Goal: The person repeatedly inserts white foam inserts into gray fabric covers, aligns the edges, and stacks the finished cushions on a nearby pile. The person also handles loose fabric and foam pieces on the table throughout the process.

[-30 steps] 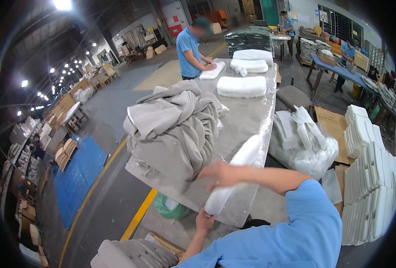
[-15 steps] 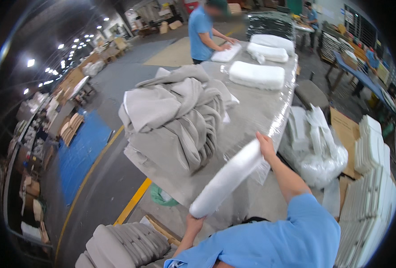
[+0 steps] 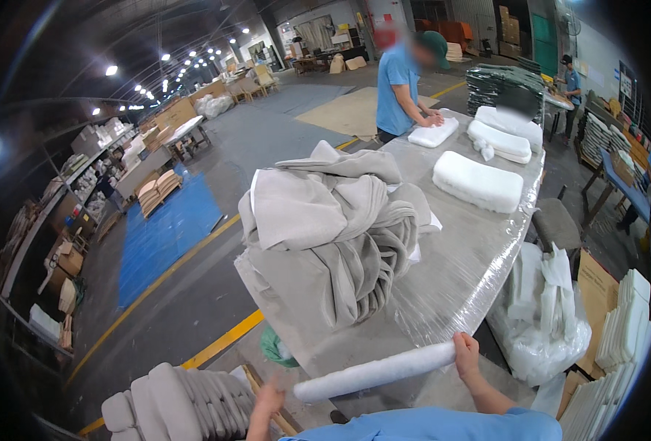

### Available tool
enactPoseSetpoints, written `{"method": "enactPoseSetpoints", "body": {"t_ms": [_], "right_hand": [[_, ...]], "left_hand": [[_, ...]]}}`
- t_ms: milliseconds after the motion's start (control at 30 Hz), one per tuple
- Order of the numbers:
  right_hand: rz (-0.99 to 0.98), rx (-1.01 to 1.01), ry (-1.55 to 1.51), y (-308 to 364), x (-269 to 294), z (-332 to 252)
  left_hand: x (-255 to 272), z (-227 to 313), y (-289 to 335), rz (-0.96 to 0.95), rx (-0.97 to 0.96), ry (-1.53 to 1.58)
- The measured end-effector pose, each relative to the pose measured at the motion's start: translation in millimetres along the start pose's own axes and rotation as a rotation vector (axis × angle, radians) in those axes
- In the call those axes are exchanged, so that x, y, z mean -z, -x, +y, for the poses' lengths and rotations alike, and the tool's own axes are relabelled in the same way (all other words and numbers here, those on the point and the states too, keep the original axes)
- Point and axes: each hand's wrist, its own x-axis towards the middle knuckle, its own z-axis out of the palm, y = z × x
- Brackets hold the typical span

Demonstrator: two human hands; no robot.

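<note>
A long white padded cushion (image 3: pixel 377 373) is held edge-on at the near end of the table, its thin side toward me. Closed around its right end is my right hand (image 3: pixel 466 355). Just off its left end is my left hand (image 3: pixel 270 400), smeared by motion, with a small gap between hand and pad; its fingers are not clear. Beyond the cushion a big heap of grey fabric covers (image 3: pixel 325 228) lies folded and piled on the table. Another white cushion (image 3: pixel 478 181) rests flat farther along the plastic-covered table (image 3: pixel 443 275).
A co-worker in blue (image 3: pixel 399 92) presses a white pad (image 3: pixel 433 132) at the far left table edge. Grey cushions (image 3: pixel 182 404) stand in a row at lower left. Bagged white pieces (image 3: pixel 542 316) and stacked white pads (image 3: pixel 623 331) are at right.
The cushion has come down nearer to me and turned level, edge-on. My left hand has let go of its left end, while my right hand keeps hold. The view has shifted.
</note>
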Motion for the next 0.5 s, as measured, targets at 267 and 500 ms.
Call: {"method": "enactPoseSetpoints", "body": {"t_ms": [267, 500], "right_hand": [[-0.462, 0.407, 0.645, -133.5, -28.4, -132.8], [-0.315, 1.137, 0.532, -253.8, -241.2, -312.5]], "left_hand": [[-28.4, 151.5, 30.8, 0.168, -0.683, -0.19], [-45.9, 152.9, 38.7, 0.113, -0.407, -0.171]]}}
